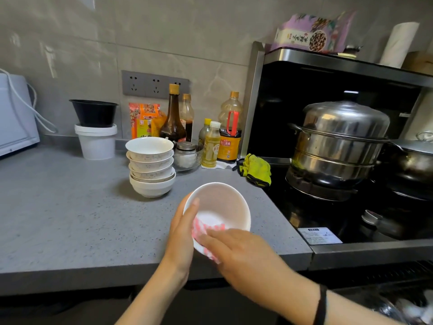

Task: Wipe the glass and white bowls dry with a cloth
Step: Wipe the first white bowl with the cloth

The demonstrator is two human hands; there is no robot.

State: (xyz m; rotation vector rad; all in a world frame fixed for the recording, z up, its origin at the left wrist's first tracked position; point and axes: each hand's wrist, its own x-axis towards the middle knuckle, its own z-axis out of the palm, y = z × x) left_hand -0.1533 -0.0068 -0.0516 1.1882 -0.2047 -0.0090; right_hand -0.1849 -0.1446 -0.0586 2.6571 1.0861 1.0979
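Right hand point(241, 252), black band point(322, 303) round its wrist, grasped a cloth point(206, 227): fingers lay on it inside a white bowl point(225, 202), and the fabric folded over the near rim beneath the palm. Thumb hidden. Cloth was thin, pink-and-white checked, crumpled. Left hand point(182, 231) grasped the bowl's left wall from outside, one fingertip hooked over the rim. Bowl was smooth, glossy, round and tilted toward the camera, held above a grey speckled stone counter point(70, 207).

Landmark: stack of bowls point(151, 167), nested white ones, the upper few speckled outside, standing on the counter. Held bowl was in front of the stack and to its right, apart from it. Just right of the stack, a clear glass bowl point(187, 158) with a small metal-lidded jar in it. Behind the stack, plastic and glass bottles point(173, 113) and printed packets against the tiled wall. Left of the stack, a white plastic tub point(96, 141) with a black tapered bowl point(94, 112) on its lid. Farther right of the stack, a bunched yellow-green rag point(256, 170) at the edge of a black glass stove, and beyond it a domed, shiny steel steamer pot point(339, 141).
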